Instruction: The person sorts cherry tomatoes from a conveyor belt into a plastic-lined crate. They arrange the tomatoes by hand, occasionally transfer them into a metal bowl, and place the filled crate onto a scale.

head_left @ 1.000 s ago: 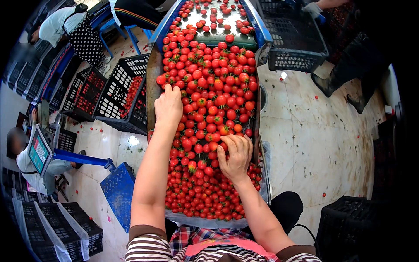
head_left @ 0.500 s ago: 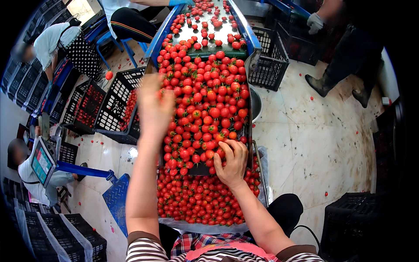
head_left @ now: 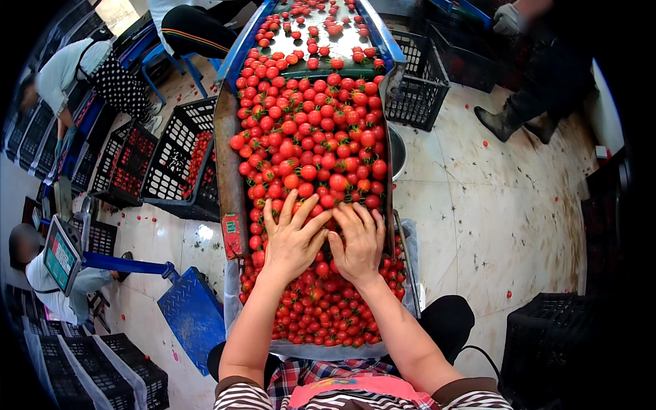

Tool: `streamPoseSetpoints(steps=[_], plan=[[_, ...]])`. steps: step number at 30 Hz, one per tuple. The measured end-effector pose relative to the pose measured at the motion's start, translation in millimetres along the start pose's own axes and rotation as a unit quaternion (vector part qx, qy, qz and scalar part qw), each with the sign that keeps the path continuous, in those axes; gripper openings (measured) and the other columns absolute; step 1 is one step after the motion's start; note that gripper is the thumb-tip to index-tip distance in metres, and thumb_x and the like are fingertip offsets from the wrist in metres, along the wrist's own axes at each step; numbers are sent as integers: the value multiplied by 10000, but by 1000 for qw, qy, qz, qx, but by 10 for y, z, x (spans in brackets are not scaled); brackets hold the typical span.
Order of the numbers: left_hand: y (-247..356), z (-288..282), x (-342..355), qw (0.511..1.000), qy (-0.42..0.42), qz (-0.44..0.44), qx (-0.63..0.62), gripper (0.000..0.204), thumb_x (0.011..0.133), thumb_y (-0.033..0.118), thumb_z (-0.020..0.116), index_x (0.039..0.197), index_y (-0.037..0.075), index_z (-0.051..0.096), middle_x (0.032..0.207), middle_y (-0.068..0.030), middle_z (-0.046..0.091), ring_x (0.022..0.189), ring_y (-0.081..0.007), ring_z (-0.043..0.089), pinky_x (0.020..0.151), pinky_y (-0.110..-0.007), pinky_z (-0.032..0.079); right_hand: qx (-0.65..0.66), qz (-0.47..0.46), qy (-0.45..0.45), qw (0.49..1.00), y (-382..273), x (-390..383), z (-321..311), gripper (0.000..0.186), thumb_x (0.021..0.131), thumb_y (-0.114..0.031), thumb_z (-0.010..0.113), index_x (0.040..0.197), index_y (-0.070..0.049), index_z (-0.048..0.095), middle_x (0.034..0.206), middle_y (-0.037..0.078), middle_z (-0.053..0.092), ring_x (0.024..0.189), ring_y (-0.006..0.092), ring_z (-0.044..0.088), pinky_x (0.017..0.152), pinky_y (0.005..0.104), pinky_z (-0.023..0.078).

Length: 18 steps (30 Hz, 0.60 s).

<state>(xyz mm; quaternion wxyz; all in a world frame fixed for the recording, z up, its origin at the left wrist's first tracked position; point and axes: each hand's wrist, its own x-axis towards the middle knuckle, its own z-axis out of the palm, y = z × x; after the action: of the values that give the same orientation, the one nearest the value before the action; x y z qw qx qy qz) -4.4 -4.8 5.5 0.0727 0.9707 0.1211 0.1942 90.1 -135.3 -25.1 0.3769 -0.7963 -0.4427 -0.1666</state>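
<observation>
My left hand (head_left: 290,236) lies palm down, fingers spread, on red cherry tomatoes (head_left: 307,126) near the lower end of a metal sorting chute (head_left: 227,160). Just beside it, my right hand (head_left: 357,242) rests on the same fruit, its fingers apart and slightly bent. Some tomatoes under both hands are hidden. Below the chute's lip, a container lined with pale plastic (head_left: 410,277) holds a mass of smaller-looking tomatoes. The chute's upper belt (head_left: 335,48) carries scattered tomatoes.
Black crates (head_left: 174,171) stand left, more (head_left: 417,82) right. A blue platform scale (head_left: 191,321) is at lower left. Co-workers bend (head_left: 68,78) and sit (head_left: 61,287) at left; booted legs (head_left: 512,116) stand right. Tiled floor (head_left: 478,205) has stray tomatoes.
My left hand swung up at the left edge, a tomato seen flying leftward, then came down beside my right hand with fingers spread. My right hand stayed low, shifting slightly. The view moved slightly.
</observation>
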Motion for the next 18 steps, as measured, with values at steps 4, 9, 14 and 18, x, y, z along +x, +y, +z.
streamPoseSetpoints(steps=[4, 9, 14, 18], plan=[[95, -13, 144, 987, 148, -34, -44, 197, 808, 266, 726, 983, 181, 695, 1342, -40, 512, 1333, -304, 350, 1101, -587, 150, 6, -6, 39, 999, -15, 2, 7, 255, 841, -263, 657, 1013, -75, 638, 1086, 66, 623, 1092, 250, 538, 976, 429, 356], [263, 172, 829, 987, 141, 59, -56, 258, 787, 195, 729, 1024, 119, 660, 1058, -28, 618, 1054, -237, 518, 940, -405, 351, 5, -10, 44, 999, -9, 9, 13, 232, 829, -249, 662, 971, -66, 646, 1052, 76, 620, 1056, 255, 542, 955, 434, 363], [369, 174, 1119, 999, -7, 48, 1, 337, 732, 213, 746, 1042, 109, 663, 958, -44, 640, 943, -220, 564, 847, -380, 379, 14, -6, 39, 999, -7, -4, 13, 219, 818, -243, 659, 938, -60, 653, 1031, 86, 619, 1047, 263, 545, 938, 432, 366], [318, 128, 812, 983, 152, 95, -38, 373, 711, 128, 697, 1078, 98, 639, 936, -66, 632, 896, -230, 577, 807, -368, 416, -5, -33, 30, 999, -5, -20, -15, 264, 781, -227, 673, 983, -58, 670, 1033, 81, 625, 1050, 257, 546, 930, 424, 362]])
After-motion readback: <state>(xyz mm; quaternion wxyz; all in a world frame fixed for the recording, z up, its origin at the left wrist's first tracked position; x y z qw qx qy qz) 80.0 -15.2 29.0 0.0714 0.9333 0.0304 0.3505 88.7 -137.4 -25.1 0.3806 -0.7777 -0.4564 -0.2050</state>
